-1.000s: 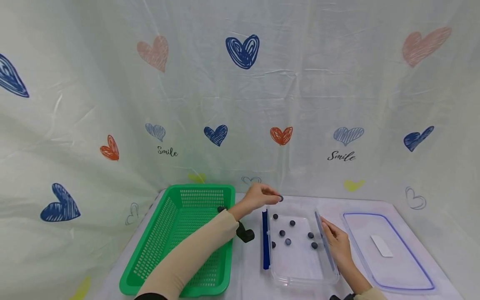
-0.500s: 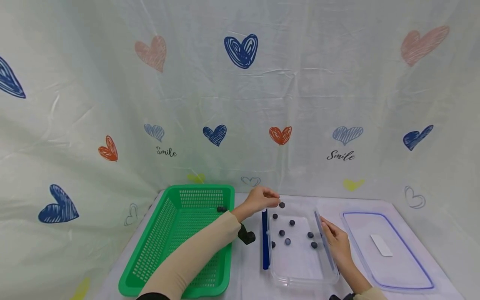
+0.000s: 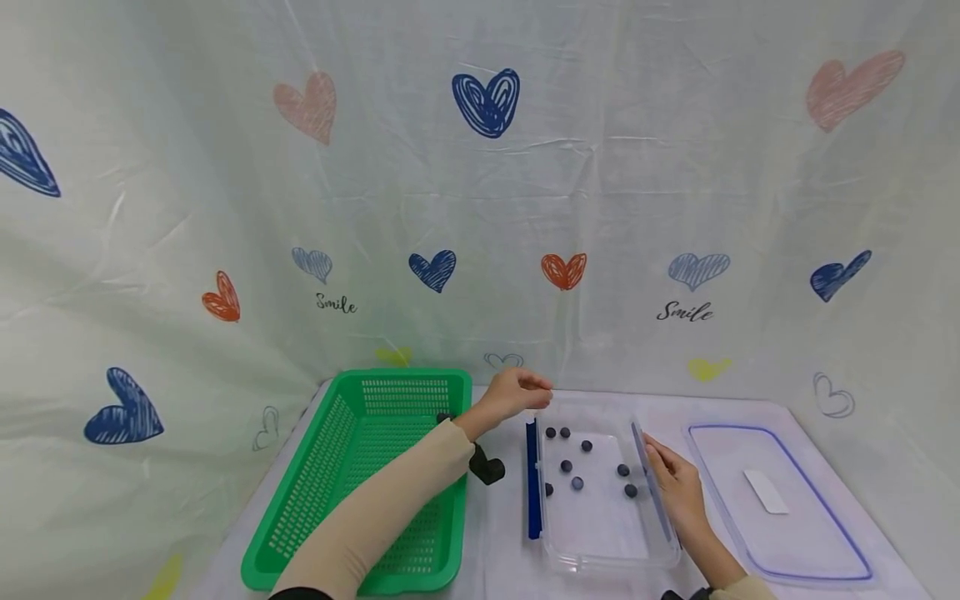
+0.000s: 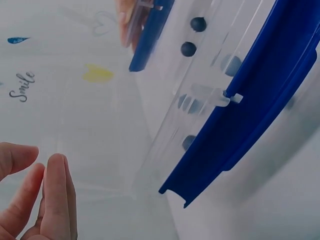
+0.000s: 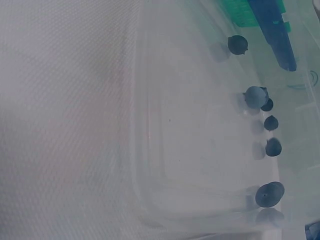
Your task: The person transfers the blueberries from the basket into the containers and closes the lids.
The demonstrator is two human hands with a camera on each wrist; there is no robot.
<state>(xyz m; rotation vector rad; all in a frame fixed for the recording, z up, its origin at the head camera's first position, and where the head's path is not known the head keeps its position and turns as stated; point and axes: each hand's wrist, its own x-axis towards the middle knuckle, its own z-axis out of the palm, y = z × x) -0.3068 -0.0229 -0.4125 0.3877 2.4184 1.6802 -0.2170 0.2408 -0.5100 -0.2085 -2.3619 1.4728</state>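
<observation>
My left hand (image 3: 517, 393) hovers past the far left corner of a clear plastic container (image 3: 611, 550). Its thumb and fingertips are a little apart with nothing between them, as the left wrist view shows too. Several blueberries (image 3: 577, 483) lie scattered on the container floor, one (image 3: 565, 432) close to the far left corner beside another. My right hand (image 3: 675, 483) holds the container's right side at its upright latch flap (image 3: 656, 483). On the left side a blue-edged latch flap (image 4: 250, 110) sticks outward.
A green slotted basket (image 3: 251, 571) stands at the left, with dark berries (image 3: 444, 417) near its far right corner, partly behind my left arm. To the right lies a clear lid (image 3: 795, 550) with a blue seal and a white label (image 3: 765, 492). A heart-printed curtain (image 3: 480, 192) hangs behind.
My left hand has let go of a blueberry, which dropped into the container's far left corner. The hand has since drawn slightly up and left. My right hand has stayed put.
</observation>
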